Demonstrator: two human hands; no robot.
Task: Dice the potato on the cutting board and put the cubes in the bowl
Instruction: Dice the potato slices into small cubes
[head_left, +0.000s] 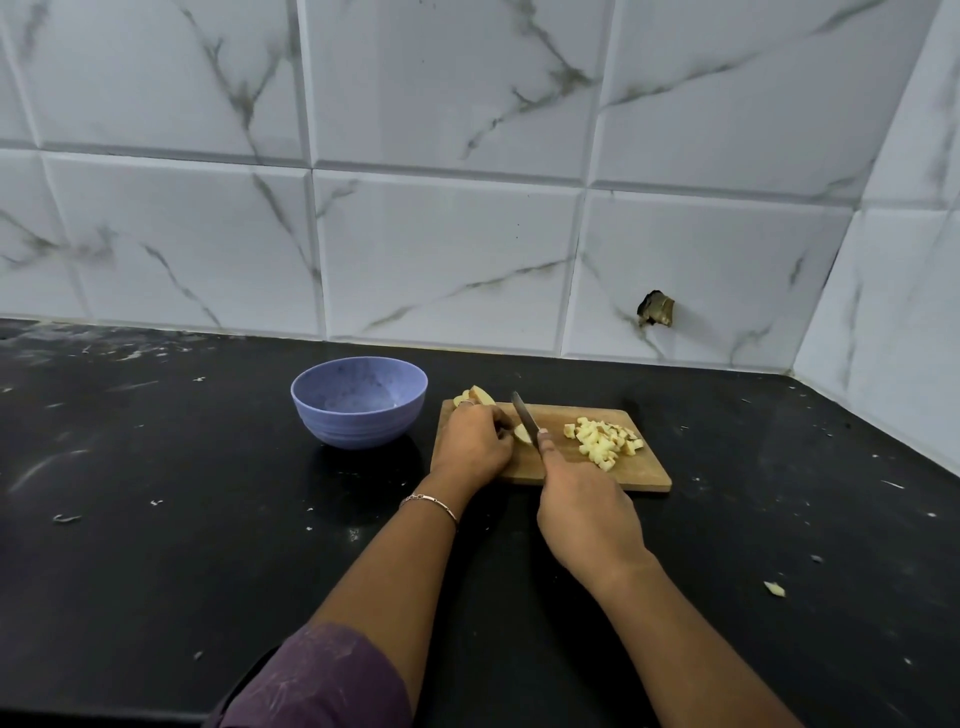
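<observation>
Head view is showing a wooden board (644, 470) lying on a black worktop (156, 519), with a blue bowl (358, 400) sitting just left of it, apart from its edge. Left hand (470, 441) is pressing down, fingers curled, on a potato piece (522, 434) at the board's left side, and more potato (478, 396) is showing past its knuckles at the far left corner. Right hand (584, 506) is gripping a knife (524, 422), forefinger along the spine, blade angling into the held piece. Cubes (602, 441) are lying heaped on the board's right half. Inside, the bowl is looking bare of cubes. One scrap (774, 588) is lying on the worktop, well right.
</observation>
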